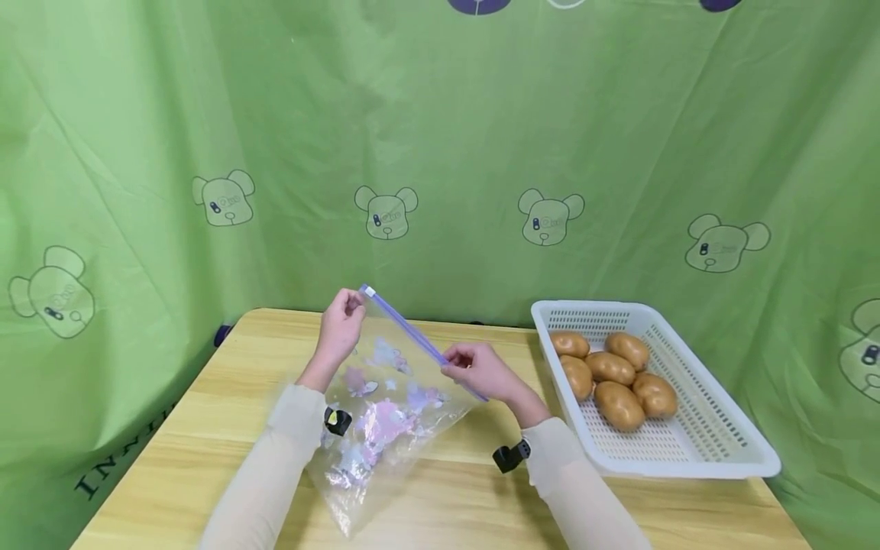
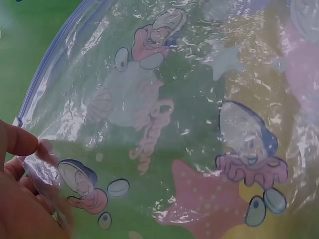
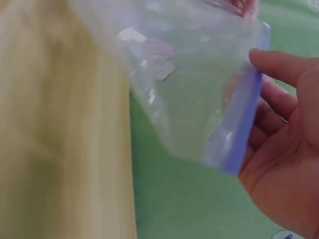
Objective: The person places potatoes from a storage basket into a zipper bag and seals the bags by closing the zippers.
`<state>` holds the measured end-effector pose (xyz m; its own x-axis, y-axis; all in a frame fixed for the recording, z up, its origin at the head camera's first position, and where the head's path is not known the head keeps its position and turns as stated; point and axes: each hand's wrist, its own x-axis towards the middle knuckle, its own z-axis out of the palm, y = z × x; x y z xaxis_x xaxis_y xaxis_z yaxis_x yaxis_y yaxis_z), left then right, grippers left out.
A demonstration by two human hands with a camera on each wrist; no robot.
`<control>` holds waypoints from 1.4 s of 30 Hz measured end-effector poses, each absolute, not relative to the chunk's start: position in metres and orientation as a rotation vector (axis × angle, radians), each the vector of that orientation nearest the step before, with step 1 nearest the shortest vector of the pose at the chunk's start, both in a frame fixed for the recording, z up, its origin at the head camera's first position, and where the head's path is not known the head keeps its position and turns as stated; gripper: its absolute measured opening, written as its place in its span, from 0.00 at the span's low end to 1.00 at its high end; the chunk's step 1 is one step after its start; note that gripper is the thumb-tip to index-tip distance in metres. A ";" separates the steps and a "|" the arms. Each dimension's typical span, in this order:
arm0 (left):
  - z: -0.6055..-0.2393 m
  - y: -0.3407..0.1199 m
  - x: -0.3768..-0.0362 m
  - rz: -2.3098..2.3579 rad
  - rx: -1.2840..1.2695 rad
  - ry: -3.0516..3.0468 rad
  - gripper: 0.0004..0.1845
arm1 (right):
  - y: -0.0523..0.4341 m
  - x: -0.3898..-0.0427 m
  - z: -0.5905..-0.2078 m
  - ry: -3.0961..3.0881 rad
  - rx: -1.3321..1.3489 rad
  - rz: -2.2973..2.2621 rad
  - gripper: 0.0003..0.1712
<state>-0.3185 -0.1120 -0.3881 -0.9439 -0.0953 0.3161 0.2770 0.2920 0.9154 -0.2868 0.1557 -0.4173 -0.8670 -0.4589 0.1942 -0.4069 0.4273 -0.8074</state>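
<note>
A clear zip bag printed with pink stars and cartoon figures hangs between both hands, tilted over the table. Its purple zip strip slopes down to the right, with a white slider at the upper left end. Near that end, my left hand pinches the bag's corner; the left wrist view shows thumb and fingers on the film. My right hand pinches the zip strip farther along, thumb on one face and fingers behind it in the right wrist view.
To the right stands a white slotted plastic basket with several brown potatoes in its left part. The wooden table ends at a green curtain printed with bear heads.
</note>
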 end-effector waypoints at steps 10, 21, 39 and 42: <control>-0.391 -0.109 -0.323 -1.677 -0.137 -2.283 0.09 | 0.144 -0.257 -0.423 2.628 -0.773 -1.700 0.03; -0.395 -0.102 -0.321 -1.568 -0.108 -2.284 0.20 | 0.138 -0.256 -0.443 2.876 -0.712 -1.720 0.03; -0.412 -0.049 -0.288 -1.636 -0.163 -2.651 0.24 | 0.131 -0.255 -0.460 3.370 -1.170 -1.315 0.07; -0.414 -0.045 -0.286 -1.643 -0.179 -2.629 0.22 | 0.130 -0.255 -0.462 3.399 -1.219 -1.265 0.07</control>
<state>-0.2857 -0.0450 -0.4141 -0.9927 0.0781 0.0916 0.1166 0.4338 0.8934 -0.2547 0.1304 -0.4624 -0.5947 -0.2935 0.7484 -0.7114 0.6257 -0.3199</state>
